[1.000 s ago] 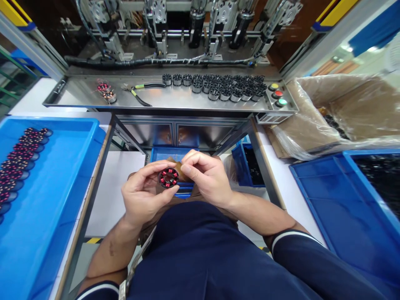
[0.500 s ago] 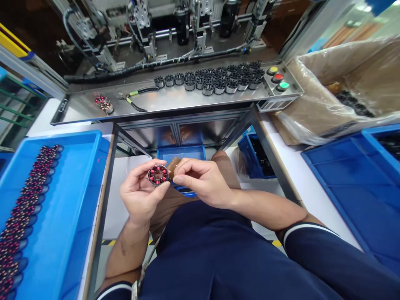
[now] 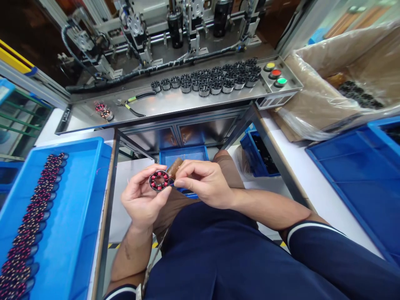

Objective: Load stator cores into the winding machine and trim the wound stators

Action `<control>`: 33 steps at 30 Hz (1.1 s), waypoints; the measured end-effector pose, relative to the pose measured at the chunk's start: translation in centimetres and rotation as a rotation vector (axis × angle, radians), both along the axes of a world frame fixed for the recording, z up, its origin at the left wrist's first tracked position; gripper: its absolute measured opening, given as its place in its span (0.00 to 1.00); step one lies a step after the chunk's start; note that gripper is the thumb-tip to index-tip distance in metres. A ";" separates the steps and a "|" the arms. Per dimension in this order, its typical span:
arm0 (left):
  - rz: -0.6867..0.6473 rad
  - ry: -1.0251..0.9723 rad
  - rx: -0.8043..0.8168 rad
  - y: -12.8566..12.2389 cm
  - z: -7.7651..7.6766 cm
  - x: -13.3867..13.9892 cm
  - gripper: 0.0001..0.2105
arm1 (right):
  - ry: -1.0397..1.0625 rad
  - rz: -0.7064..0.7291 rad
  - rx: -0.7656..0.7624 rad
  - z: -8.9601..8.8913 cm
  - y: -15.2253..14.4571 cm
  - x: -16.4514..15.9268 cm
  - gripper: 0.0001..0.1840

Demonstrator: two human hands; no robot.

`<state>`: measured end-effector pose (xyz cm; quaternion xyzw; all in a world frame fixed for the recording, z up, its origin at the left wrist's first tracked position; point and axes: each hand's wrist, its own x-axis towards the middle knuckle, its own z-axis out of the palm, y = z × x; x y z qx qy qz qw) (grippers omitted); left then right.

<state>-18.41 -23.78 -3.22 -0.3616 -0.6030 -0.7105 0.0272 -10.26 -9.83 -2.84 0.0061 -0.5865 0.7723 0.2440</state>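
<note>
Between the thumb and fingers of my left hand (image 3: 137, 199) is a motor stator (image 3: 153, 178), a round ring with red wire coils inside, its open face turned up toward me. My right hand (image 3: 206, 182) is closed in a pinch just right of the stator's rim. What its thumb and forefinger grip is too small to make out. Behind the fingertips shows a brown, shiny object (image 3: 175, 166), partly covered by the right hand. Both hands are above my lap.
Wound stators (image 3: 40, 202) fill a strip of the left blue tray (image 3: 73, 216). Black unwound stators (image 3: 204, 90), pliers (image 3: 134, 111) and two wound stators (image 3: 107, 114) sit on the machine ledge (image 3: 168, 104). Push buttons (image 3: 275, 73) are at right, beside a plastic-lined carton (image 3: 308, 89).
The view has shifted slightly. My left hand still holds the stator, tilted a little differently, and my right hand stays pinched beside it.
</note>
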 end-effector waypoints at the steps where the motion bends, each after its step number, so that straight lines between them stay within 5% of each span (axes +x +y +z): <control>1: -0.002 0.014 0.003 0.0 0.0 0.0 0.21 | 0.007 -0.037 0.022 0.1 0.0 0.0 0.16; 22: 0.005 0.085 0.031 0.4 0.0 0.1 0.20 | -0.096 -0.030 0.006 0.9 -0.4 0.1 0.17; 33: 0.059 0.165 0.035 0.2 0.0 0.2 0.22 | -0.022 -0.135 0.175 1.7 -0.5 0.5 0.11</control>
